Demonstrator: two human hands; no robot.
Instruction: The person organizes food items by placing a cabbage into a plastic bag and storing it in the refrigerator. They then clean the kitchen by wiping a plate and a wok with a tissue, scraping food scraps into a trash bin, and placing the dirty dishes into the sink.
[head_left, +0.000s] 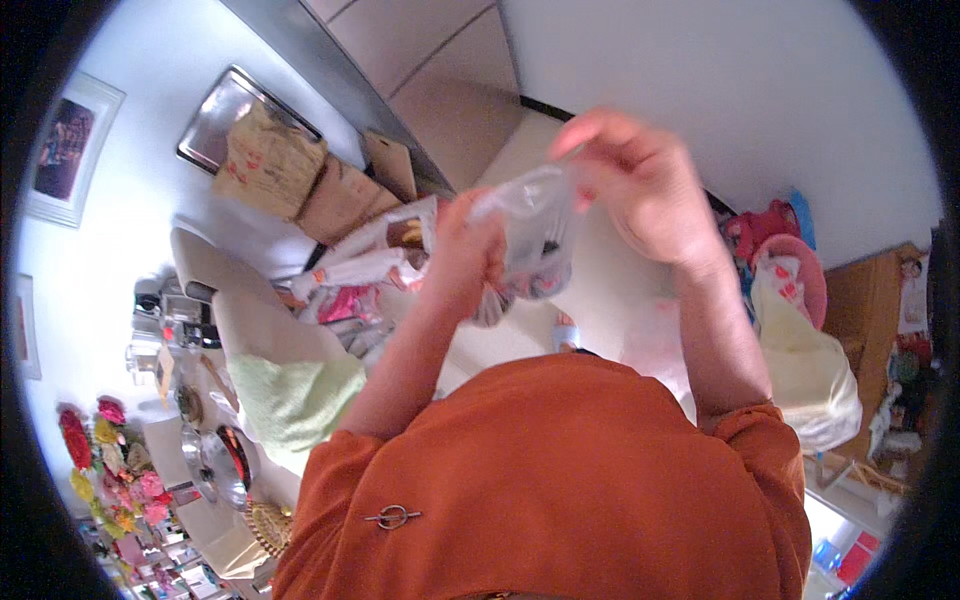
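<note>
A clear plastic bag (536, 217) hangs in front of my chest, with several small dark and reddish items bunched at its bottom; blur hides what they are. My left hand (469, 251) grips its left side, fingers curled around the plastic. At the upper right edge of the bag is my right hand (637, 180), its thumb and fingers bent towards the plastic. Motion blurs those fingertips, so whether they pinch the bag cannot be told.
To the left, a light green cloth (296, 397) lies over a pale surface. Cardboard boxes (274, 165) and a metal tray (247, 94) lean at the wall. On the right stand a pink tub (814, 281) and a wooden cabinet (855, 307). A slippered foot (566, 334) shows below.
</note>
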